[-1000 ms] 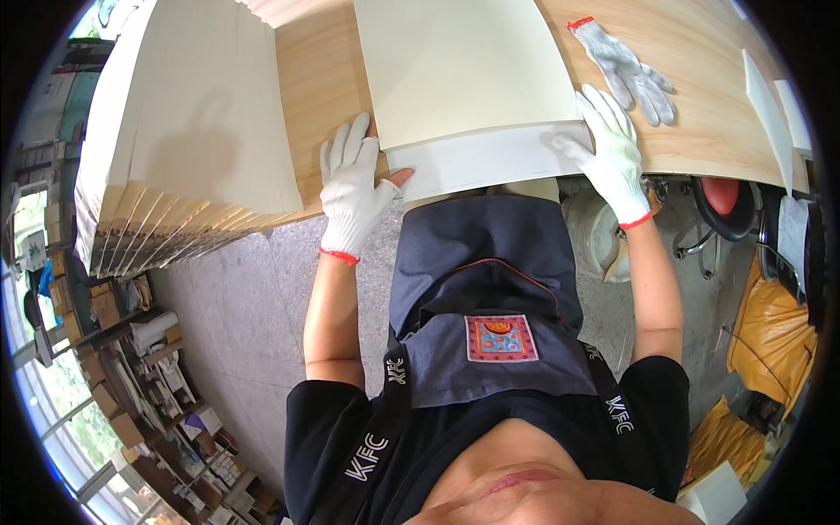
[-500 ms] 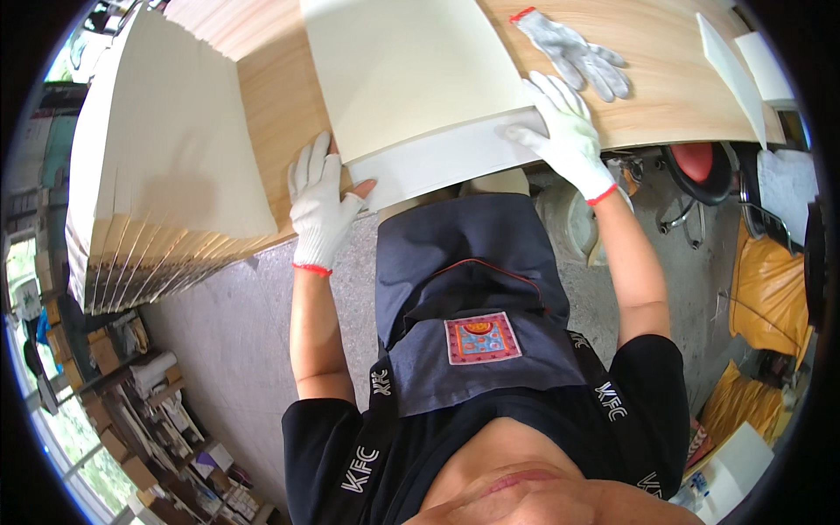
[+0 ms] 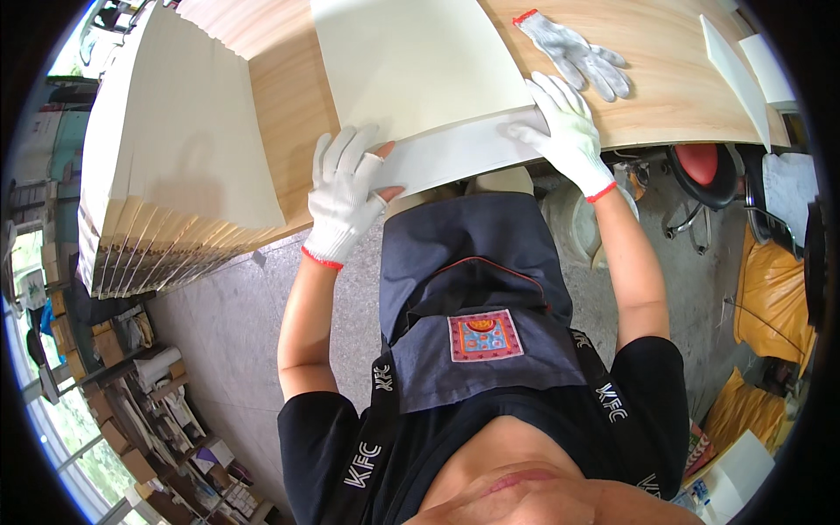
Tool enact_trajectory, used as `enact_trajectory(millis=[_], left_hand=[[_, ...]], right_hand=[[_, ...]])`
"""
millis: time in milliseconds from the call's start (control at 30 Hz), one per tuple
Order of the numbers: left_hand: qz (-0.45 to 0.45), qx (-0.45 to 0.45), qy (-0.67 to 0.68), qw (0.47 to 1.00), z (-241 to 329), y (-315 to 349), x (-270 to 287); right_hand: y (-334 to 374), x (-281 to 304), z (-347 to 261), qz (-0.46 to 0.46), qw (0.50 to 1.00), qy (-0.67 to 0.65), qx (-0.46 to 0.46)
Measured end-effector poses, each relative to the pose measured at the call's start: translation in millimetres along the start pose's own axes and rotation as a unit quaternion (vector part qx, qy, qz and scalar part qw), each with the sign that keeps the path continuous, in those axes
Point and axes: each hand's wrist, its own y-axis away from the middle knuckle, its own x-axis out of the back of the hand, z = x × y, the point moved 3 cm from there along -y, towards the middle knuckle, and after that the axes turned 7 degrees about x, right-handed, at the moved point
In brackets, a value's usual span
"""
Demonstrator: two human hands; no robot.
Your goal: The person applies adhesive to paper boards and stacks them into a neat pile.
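Observation:
A large cream sheet [image 3: 420, 66] lies on the wooden table, and a white strip [image 3: 459, 153] runs along its near edge. My left hand [image 3: 343, 188], in a white knit glove with a red cuff and bare thumb and fingertip, rests over the near left corner. Its fingers are spread, and the thumb touches the strip's left end. At the near right corner, my right hand [image 3: 567, 127], gloved the same way, lies flat with fingers stretched along the edge and the thumb on the strip. Whether the strip is a separate piece or a fold, I cannot tell.
To the left stands a thick stack of large cream sheets [image 3: 188, 122]. A spare grey-white glove [image 3: 577, 57] lies on the wooden table [image 3: 665, 105] beyond my right hand. A white panel [image 3: 733, 79] stands at the right end. A red-seated chair [image 3: 696, 171] is below.
My left hand has slid right from beside the sheet's left edge onto its near left corner, fingers more spread. My right hand has stayed in place.

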Motion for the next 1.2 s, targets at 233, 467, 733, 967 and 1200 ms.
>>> enact_trajectory(millis=[233,467,733,967,1200], left_hand=[[-0.044,-0.073,0.014,0.996,5,-11,11],[0.002,-0.140,-0.035,0.990,17,-19,15],[-0.030,-0.041,-0.026,0.998,23,-34,4],[-0.194,0.187,0.078,0.960,-31,-61,-9],[-0.223,0.271,0.135,0.927,-50,-69,-23]], right_hand=[[1,0,0,-0.004,1.000,-0.007,-0.006],[-6,13,-6,0.031,0.994,-0.088,-0.048],[-81,32,-31,-0.189,0.966,-0.108,0.138],[-123,32,-24,-0.395,0.912,-0.098,0.059],[-116,9,0,-0.284,0.921,-0.261,0.053]])
